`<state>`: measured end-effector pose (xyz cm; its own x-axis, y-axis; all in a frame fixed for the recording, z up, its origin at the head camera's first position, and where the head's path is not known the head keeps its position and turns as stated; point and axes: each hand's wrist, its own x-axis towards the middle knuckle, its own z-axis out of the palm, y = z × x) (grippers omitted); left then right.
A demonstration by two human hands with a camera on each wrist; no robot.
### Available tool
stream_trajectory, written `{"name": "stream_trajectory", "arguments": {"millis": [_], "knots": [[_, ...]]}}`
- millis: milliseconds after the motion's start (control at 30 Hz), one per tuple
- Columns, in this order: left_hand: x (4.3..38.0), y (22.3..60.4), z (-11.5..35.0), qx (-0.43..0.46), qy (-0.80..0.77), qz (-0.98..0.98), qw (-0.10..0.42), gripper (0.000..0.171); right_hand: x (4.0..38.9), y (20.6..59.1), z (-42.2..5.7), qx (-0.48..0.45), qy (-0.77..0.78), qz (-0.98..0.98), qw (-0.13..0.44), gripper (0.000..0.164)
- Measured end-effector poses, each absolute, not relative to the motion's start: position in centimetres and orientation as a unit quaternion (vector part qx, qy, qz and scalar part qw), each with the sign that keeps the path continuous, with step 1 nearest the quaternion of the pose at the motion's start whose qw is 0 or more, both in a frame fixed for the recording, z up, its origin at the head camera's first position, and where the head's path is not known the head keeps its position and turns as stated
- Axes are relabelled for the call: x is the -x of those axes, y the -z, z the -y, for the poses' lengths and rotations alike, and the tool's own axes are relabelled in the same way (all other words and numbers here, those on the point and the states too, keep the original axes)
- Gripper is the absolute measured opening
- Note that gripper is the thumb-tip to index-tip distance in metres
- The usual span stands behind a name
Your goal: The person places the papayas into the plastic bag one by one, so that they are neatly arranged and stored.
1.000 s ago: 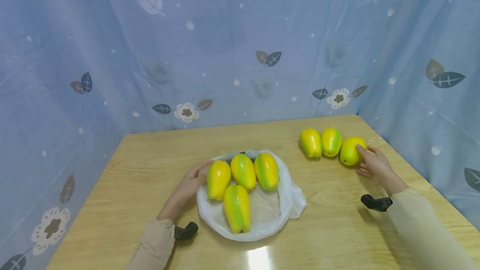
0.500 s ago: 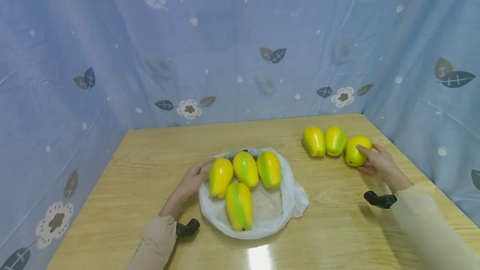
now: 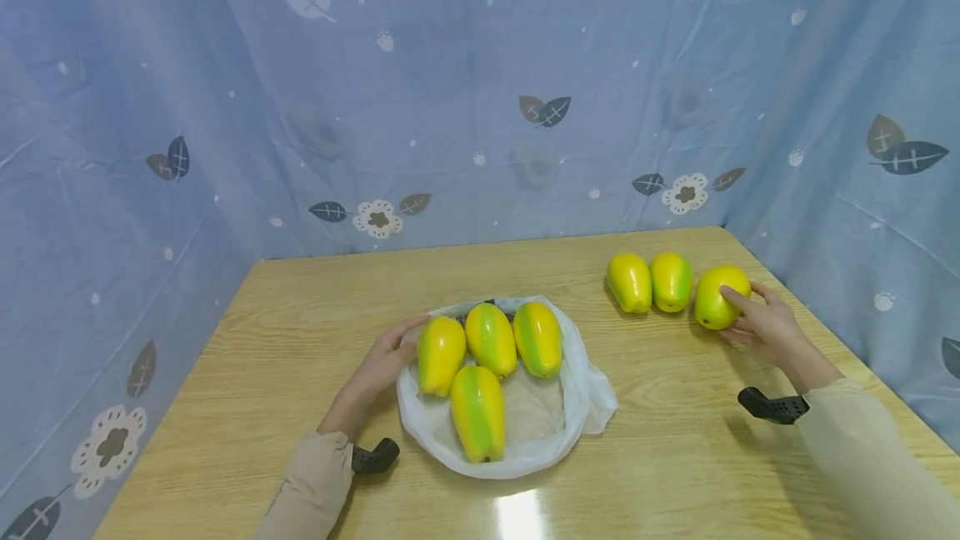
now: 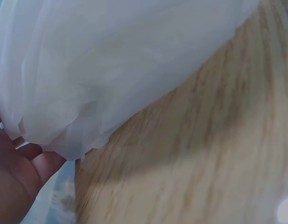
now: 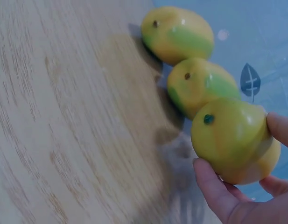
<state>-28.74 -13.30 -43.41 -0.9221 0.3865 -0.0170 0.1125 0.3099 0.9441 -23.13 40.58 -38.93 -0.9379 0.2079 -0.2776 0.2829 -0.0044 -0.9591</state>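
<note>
At the right of the table, my right hand (image 3: 772, 330) grips a yellow-green papaya (image 3: 718, 297), thumb on the near side and fingers round the far side. The right wrist view shows this papaya (image 5: 232, 140) between thumb and fingertips, its shadow on the wood apart from it. My left hand (image 3: 378, 369) holds the left rim of a white plastic bag (image 3: 525, 467), which stands open with its rim spread in a ring. In the left wrist view the bag's wall (image 4: 134, 56) covers part of the fingers. Several papayas (image 3: 478, 415) lie inside the bag.
Two more papayas (image 3: 628, 283) lie side by side at the back right, just left of the gripped one. The wooden table (image 3: 322, 298) ends at a blue patterned curtain (image 3: 465, 107) behind and on both sides. A bunched bag end (image 3: 602, 402) sticks out rightward.
My right hand has taken hold of the rightmost papaya and shifted it slightly right and up, away from the other two. The left hand and bag stay in place; the view has tilted slightly.
</note>
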Motion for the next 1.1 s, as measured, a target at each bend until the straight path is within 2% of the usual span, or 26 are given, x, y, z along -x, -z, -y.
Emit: {"name": "stream_trajectory", "arguments": {"millis": [200, 633, 1100], "knots": [[29.6, 44.7, 13.5, -0.153, -0.558, -0.808, 0.108, 0.048, 22.7, 38.4, -40.1, -0.139, 0.713, -0.687, 0.019, 0.096], [29.7, 44.8, 13.4, -0.147, -0.559, -0.809, 0.109, 0.047, 22.0, 36.6, -37.4, -0.085, 0.681, -0.727, 0.015, 0.096], [29.5, 44.6, 13.4, -0.148, -0.555, -0.811, 0.109, 0.047, 20.9, 35.2, -31.6, -0.020, 0.638, -0.767, 0.072, 0.084]]}}
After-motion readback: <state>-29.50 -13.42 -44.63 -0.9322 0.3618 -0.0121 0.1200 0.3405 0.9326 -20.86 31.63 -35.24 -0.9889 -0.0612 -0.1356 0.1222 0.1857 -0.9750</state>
